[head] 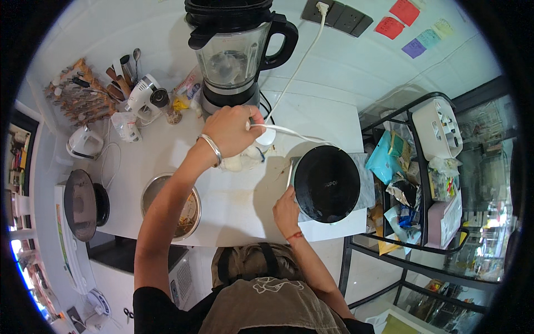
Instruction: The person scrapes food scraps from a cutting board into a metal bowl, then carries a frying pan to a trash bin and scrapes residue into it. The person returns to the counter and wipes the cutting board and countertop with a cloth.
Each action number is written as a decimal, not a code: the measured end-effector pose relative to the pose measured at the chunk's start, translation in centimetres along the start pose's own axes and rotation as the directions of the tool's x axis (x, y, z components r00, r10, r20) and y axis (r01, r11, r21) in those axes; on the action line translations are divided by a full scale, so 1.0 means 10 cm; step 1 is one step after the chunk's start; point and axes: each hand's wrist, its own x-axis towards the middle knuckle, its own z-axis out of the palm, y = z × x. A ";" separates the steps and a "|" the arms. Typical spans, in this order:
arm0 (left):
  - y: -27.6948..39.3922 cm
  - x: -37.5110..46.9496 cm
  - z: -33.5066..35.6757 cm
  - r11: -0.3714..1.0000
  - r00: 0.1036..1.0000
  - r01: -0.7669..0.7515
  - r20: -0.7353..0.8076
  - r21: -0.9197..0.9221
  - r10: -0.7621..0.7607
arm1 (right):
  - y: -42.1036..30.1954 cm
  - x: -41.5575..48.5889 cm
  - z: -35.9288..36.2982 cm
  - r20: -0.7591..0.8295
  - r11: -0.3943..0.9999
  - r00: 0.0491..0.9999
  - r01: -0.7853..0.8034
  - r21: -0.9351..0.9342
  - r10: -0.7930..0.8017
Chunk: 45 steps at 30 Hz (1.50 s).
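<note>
My left hand (233, 130) pinches a white power cord (288, 130) above the counter, in front of the blender (233, 62). From there the cord runs right to the far edge of a round, black-topped Supor appliance (327, 183), perhaps an electric cooker. My right hand (287, 212) grips this appliance at its left side; some fingers are hidden behind the edge. A grey marbled board (363, 179) shows beneath it. Just beyond my left fingers sits a small white round object (267, 137), partly covered. Pale items in clear plastic (244, 159) lie under my left wrist.
A steel bowl (192, 217) with food scraps stands under my left forearm. Hand mixers (144, 94), a spice grinder (169, 109) and a dark lid (79, 204) are leftward. A packed black rack (423, 183) borders the right. Another cord (302, 62) hangs from the wall socket (338, 16).
</note>
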 end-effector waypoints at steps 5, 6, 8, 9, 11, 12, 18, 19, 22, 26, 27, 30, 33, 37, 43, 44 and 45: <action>-0.07 -0.07 0.02 1.000 1.000 -0.010 0.025 -0.019 0.010 | 0.03 0.33 0.20 0.002 0.997 0.999 -0.032 -0.076 0.032; -0.08 -0.08 0.02 1.000 0.999 -0.005 0.039 -0.028 0.006 | 0.03 0.36 0.20 -0.021 0.996 1.000 0.005 -0.086 -0.007; -0.09 -0.10 0.00 0.999 0.998 0.014 0.066 -0.041 -0.012 | 0.02 0.37 0.22 0.005 0.995 1.000 0.001 -0.103 -0.001; -0.09 -0.11 -0.01 0.998 0.996 0.015 0.084 -0.055 -0.011 | 0.01 0.37 0.23 0.012 0.994 1.000 0.000 -0.109 0.002; -0.09 -0.12 -0.02 0.997 0.993 0.030 0.116 -0.072 -0.021 | 0.01 0.37 0.27 -0.015 0.988 0.999 -0.038 -0.152 0.036; -0.10 -0.12 -0.02 0.997 0.993 0.029 0.120 -0.073 -0.020 | 0.02 0.37 0.29 -0.029 0.984 0.998 -0.055 -0.172 0.051; -0.15 -0.15 0.01 0.998 0.997 -0.034 0.072 -0.060 0.038 | 0.13 0.56 0.41 -0.010 0.947 0.995 0.087 -0.310 -0.095; -0.16 -0.14 0.01 0.997 0.997 -0.041 0.066 -0.065 0.045 | 0.13 0.57 0.41 -0.013 0.940 0.990 0.127 -0.318 -0.138; -0.19 -0.13 0.01 0.995 0.997 -0.059 0.051 -0.076 0.063 | 0.09 0.42 0.33 0.106 0.935 0.979 0.199 -0.292 -0.176; -0.18 -0.12 0.02 0.995 0.997 -0.046 0.056 -0.083 0.051 | -0.02 0.00 0.17 0.273 0.960 0.955 0.175 -0.219 -0.112; -0.18 -0.12 0.02 0.996 0.997 -0.040 0.056 -0.079 0.044 | -0.03 -0.05 0.13 0.355 0.971 0.933 0.132 -0.199 -0.054; -0.16 -0.12 0.04 0.997 0.998 -0.035 0.048 -0.072 0.039 | 0.00 0.07 0.09 0.200 0.987 0.978 0.095 -0.132 -0.068; -0.15 -0.11 0.05 0.996 0.999 -0.041 0.021 -0.080 0.043 | 0.06 0.49 0.16 0.077 0.977 0.992 0.109 -0.181 -0.097; -0.11 -0.11 0.09 0.998 0.999 -0.041 -0.015 -0.052 0.040 | 0.09 0.89 0.30 0.038 0.938 0.977 0.212 -0.273 -0.210; -0.08 0.02 0.32 0.964 0.994 -0.070 -0.063 0.256 0.088 | 0.20 0.67 0.27 0.144 0.878 0.931 0.364 -0.310 -0.335; -0.11 0.09 0.36 0.954 0.992 -0.087 -0.064 0.286 0.110 | 0.22 0.61 0.26 0.132 0.872 0.926 0.378 -0.309 -0.355; -0.15 0.17 0.40 0.942 0.986 -0.114 -0.081 0.316 0.146 | 0.23 0.57 0.25 0.153 0.864 0.918 0.396 -0.312 -0.365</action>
